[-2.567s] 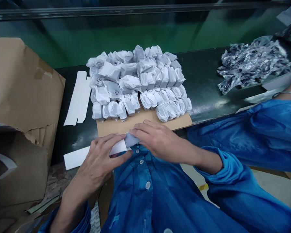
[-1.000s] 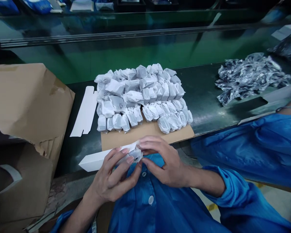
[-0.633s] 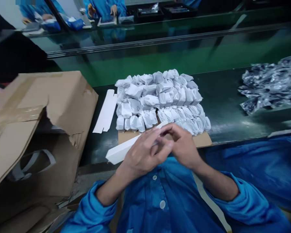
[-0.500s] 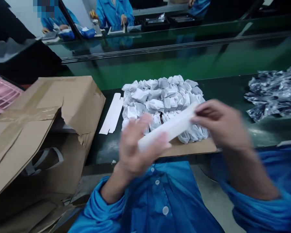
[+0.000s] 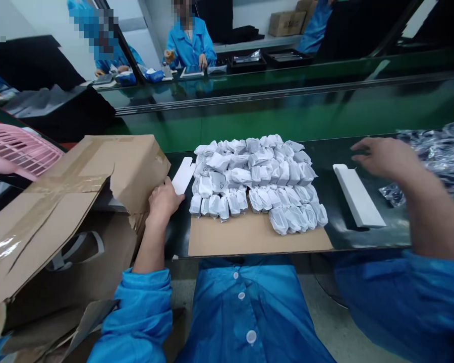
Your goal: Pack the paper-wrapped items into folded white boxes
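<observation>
My left hand (image 5: 163, 201) is at the lower end of a flat white carton (image 5: 183, 175) beside the cardboard box, with its thumb and curled fingers closed on the carton's edge. A folded long white box (image 5: 358, 196) lies on the bench at the right. Just above and to the right of it hovers my right hand (image 5: 388, 159), its fingers loosely apart and nothing in them. Between the hands, several rows of small white-wrapped packets (image 5: 255, 176) are stacked on a brown cardboard sheet (image 5: 227, 237).
A torn, taped cardboard box (image 5: 79, 181) stands at the left, with a pink plastic basket (image 5: 22, 148) behind it. Clear plastic bags of dark parts (image 5: 442, 156) are heaped at the right. Across the green bench divider, people in blue (image 5: 192, 43) are at work.
The long white box, held between both hands before, now lies on the bench at the right. My left hand has moved left to the flat carton; my right hand has moved right, released.
</observation>
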`<state>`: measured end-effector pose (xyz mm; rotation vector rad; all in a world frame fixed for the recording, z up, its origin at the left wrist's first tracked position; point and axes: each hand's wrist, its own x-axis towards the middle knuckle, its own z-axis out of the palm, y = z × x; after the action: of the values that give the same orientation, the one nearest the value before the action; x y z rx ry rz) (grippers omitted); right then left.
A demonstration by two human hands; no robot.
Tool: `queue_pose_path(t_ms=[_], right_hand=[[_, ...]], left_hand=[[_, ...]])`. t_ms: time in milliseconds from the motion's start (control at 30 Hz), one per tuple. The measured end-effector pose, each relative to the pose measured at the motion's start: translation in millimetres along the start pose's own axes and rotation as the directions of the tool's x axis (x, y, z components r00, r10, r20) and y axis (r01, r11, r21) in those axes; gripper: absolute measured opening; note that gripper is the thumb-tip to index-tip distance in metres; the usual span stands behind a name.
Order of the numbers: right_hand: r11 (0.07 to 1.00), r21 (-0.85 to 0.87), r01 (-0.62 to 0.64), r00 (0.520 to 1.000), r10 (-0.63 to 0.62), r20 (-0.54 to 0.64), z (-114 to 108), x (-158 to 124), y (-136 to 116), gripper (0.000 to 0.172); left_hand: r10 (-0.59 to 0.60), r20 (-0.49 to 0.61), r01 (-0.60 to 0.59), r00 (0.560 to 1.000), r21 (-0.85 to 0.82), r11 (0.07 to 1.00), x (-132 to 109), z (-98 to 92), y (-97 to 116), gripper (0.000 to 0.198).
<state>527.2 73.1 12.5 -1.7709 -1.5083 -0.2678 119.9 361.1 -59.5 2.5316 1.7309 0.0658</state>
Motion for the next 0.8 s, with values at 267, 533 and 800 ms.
queue_pose_path(t_ms=[267, 533, 800], right_hand=[[0.676, 0.617, -0.403, 0.899, 0.165, 0.406, 156.7, -59.1, -225.9, 0.068], [0.707, 0.574, -0.413, 0.682, -0.178, 0.71, 143.5, -45.7, -202.5, 0.02], [0.951, -0.131, 0.28, 0.864, -0.19, 0.466, 110.7, -89.4, -214.5, 0.077]], left_hand=[[-0.006, -0.424, 0.027, 0.905, 0.043, 0.999, -98.2, -7.7, 7.0, 0.043], [0.117, -0.783, -0.661, 0.611, -0.424, 0.619, -193.4, -26.2, 15.9, 0.061], [0.178, 0.073, 0.02, 0.981, -0.959, 0.284, -151.7, -16.7, 8.3, 0.032]])
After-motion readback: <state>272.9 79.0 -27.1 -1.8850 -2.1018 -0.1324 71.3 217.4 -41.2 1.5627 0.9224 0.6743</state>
